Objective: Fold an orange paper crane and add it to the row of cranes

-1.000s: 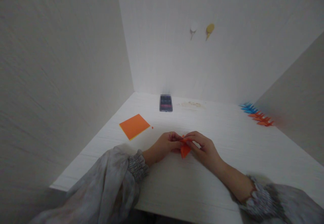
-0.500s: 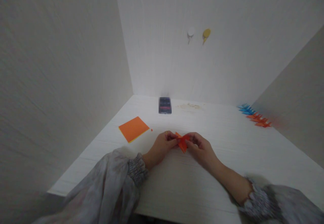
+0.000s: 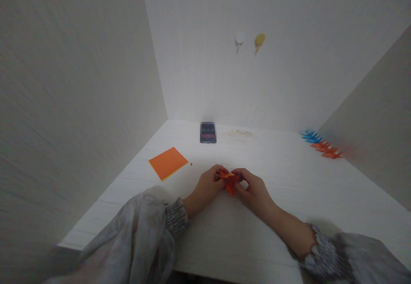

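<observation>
A small folded orange paper piece (image 3: 230, 183) is held up between my two hands, just above the white table. My left hand (image 3: 209, 184) pinches its left side, and a ring shows on one finger. On the other side, my right hand (image 3: 253, 188) grips the paper between thumb and fingers. Parts of the folds are hidden by the fingertips. To the left of my left hand lies a stack of square orange paper (image 3: 168, 163) with a yellow edge showing. A tiny orange scrap (image 3: 191, 164) sits beside that stack.
A dark, pixelated box-like object (image 3: 208, 132) rests at the table's back. Blue folded paper figures (image 3: 311, 136) and orange ones (image 3: 327, 149) line up at the back right. A white hook (image 3: 239, 39) and a yellow hook (image 3: 260, 39) are on the back wall; walls rise on both sides.
The orange paper has changed shape between my fingers, its upper part now spread flatter and wider. Both hands keep their hold in nearly the same place. The view has shifted slightly.
</observation>
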Demonstrator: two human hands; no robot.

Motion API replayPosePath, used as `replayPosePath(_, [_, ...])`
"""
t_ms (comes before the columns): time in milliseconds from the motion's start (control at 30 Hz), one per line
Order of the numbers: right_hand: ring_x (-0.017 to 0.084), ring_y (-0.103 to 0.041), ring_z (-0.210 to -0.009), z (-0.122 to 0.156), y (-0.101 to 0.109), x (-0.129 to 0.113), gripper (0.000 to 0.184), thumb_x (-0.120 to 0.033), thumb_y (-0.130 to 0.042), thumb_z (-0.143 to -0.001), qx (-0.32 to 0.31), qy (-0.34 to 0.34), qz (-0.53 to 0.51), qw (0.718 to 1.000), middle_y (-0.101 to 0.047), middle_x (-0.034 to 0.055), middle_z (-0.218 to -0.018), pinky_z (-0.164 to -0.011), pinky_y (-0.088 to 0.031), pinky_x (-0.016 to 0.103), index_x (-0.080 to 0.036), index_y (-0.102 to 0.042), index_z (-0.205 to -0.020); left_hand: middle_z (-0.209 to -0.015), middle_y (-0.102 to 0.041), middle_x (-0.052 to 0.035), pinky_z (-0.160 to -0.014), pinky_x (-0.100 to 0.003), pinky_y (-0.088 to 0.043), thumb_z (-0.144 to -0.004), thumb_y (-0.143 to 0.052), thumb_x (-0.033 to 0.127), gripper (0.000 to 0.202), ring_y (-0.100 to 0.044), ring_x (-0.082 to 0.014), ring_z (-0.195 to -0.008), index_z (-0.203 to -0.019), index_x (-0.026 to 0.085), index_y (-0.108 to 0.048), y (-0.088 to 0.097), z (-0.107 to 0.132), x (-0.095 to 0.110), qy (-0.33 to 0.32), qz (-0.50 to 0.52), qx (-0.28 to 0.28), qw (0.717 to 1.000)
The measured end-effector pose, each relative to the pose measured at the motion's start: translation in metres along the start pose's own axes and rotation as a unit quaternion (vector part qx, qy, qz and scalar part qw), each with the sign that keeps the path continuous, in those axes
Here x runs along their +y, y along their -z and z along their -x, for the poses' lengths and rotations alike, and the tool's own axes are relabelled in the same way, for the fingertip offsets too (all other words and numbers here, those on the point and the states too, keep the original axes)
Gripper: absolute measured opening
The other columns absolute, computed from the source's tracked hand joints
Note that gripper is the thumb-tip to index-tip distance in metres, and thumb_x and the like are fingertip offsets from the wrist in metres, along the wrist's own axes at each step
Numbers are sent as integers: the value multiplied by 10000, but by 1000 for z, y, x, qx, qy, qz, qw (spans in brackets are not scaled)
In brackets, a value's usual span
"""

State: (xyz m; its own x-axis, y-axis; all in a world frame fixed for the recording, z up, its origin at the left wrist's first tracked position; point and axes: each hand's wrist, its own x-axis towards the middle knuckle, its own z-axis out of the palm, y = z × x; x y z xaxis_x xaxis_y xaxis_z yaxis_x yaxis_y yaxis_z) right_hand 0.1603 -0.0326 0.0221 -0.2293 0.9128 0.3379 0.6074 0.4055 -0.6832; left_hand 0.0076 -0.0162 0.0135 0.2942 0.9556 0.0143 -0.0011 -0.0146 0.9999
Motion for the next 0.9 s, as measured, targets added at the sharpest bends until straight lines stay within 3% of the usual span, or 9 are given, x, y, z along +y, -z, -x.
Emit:
replayPosePath(167, [161,-588,-692,1,-1,1,309,-275,-552,-738,46,-1,-46,998,-608,36,-753,-637,-474,286,-168,-466,-1015,-689,-585,-19,-625,-246,-412,-688,-591,279,168,-538,-114,-629,-732,126,-536,0,-1,2,26,59,25,998])
replayPosePath(233, [163,-589,-720,1,0,1,250,-293,-529,-766,43,1,-66,997,-616,45,-780,-661,-478,290,-175,-492,-983,-705,-585,-22,-637,-248,-413,-687,-596,304,196,-535,-112,-638,-747,124,-547,-1,-1,2,33,88,24,995])
replayPosePath(367, [160,-581,-750,1,5,-2,161,-258,-465,-814,8,39,-62,997,-621,50,-824,-694,-472,289,-191,-569,-917,-701,-576,-20,-643,-242,-409,-683,-601,319,214,-527,-112,-649,-759,121,-566,-2,0,4,26,99,24,994])
replayPosePath(900, [164,-543,-803,4,8,-2,321,-165,-410,-835,-10,188,-15,982,-553,68,-885,-705,-479,302,-233,-512,-1132,-690,-581,-12,-662,-245,-409,-654,-627,306,200,-513,-107,-633,-720,121,-587,-1,1,8,29,149,13,988])
